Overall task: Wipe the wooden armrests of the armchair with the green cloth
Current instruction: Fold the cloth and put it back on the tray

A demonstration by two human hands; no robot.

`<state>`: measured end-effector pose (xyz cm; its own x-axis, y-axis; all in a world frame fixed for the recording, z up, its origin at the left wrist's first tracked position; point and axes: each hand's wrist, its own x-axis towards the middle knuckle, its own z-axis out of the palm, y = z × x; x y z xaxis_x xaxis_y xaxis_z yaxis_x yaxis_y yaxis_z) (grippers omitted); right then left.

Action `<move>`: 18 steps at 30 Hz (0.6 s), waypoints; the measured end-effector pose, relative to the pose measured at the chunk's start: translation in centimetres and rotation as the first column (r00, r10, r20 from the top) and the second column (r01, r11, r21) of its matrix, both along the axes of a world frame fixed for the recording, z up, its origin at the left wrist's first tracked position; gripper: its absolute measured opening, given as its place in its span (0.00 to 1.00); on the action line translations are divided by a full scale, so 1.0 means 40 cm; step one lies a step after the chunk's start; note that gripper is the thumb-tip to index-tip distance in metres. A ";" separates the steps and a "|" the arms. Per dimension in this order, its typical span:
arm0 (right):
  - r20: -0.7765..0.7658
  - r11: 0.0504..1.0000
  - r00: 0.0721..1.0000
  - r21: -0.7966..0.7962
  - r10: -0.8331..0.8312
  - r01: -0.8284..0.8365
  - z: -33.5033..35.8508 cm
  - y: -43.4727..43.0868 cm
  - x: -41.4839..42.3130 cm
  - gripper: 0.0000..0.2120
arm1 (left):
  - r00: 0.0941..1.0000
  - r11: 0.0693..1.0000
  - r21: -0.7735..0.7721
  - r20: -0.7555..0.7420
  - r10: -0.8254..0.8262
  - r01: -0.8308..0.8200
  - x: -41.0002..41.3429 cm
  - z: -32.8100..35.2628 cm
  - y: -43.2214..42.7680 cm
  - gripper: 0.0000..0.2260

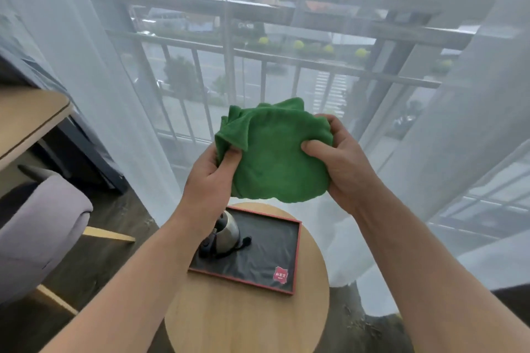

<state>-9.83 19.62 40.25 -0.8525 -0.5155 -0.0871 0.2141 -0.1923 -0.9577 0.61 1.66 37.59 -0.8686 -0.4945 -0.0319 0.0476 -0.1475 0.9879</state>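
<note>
Both hands' fingers bunch fuzzy green cloth.

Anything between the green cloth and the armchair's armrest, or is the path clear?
Nothing visible blocks it. Both hands, left hand and right hand, hold the green cloth in the air above the round table. The armchair sits to the left across open floor. Only a light wooden strip of it shows; whether that is an armrest is unclear.
</note>
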 end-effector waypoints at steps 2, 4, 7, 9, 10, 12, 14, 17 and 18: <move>-0.031 0.997 0.997 0.024 -0.068 0.069 -0.023 -0.013 -0.001 0.16 | 0.999 0.999 0.018 0.017 -0.046 0.046 -0.020 -0.024 -0.022 0.08; -0.036 0.989 0.990 0.051 -0.134 0.136 -0.064 -0.019 -0.001 0.16 | 0.995 0.995 0.032 0.024 -0.093 0.092 -0.037 -0.057 -0.041 0.09; 0.029 0.978 0.981 0.084 -0.193 0.190 -0.148 -0.014 0.006 0.16 | 0.987 0.989 0.049 0.074 -0.141 0.138 -0.052 -0.129 -0.059 0.07; 0.061 0.970 0.974 0.119 -0.218 0.210 -0.222 -0.012 0.011 0.16 | 0.979 0.989 0.045 0.140 -0.147 0.142 -0.059 -0.198 -0.059 0.06; 0.075 0.962 0.967 0.147 -0.241 0.229 -0.271 -0.009 0.011 0.16 | 0.973 0.989 0.038 0.179 -0.148 0.143 -0.065 -0.246 -0.056 0.05; 0.083 0.937 0.952 0.221 -0.295 0.271 -0.361 -0.003 0.014 0.16 | 0.956 0.991 0.017 0.261 -0.133 0.133 -0.067 -0.329 -0.051 0.05; 0.051 0.890 0.938 0.338 -0.342 0.306 -0.500 0.005 0.011 0.16 | 0.926 0.992 -0.008 0.360 -0.117 0.129 -0.078 -0.453 -0.035 0.06; 0.007 0.810 0.932 0.497 -0.362 0.311 -0.712 0.014 0.013 0.16 | 0.866 0.989 -0.049 0.491 -0.096 0.138 -0.089 -0.661 -0.004 0.10; 0.000 0.779 0.931 0.548 -0.364 0.304 -0.779 0.017 0.013 0.16 | 0.845 0.986 -0.081 0.527 -0.084 0.149 -0.092 -0.725 0.007 0.10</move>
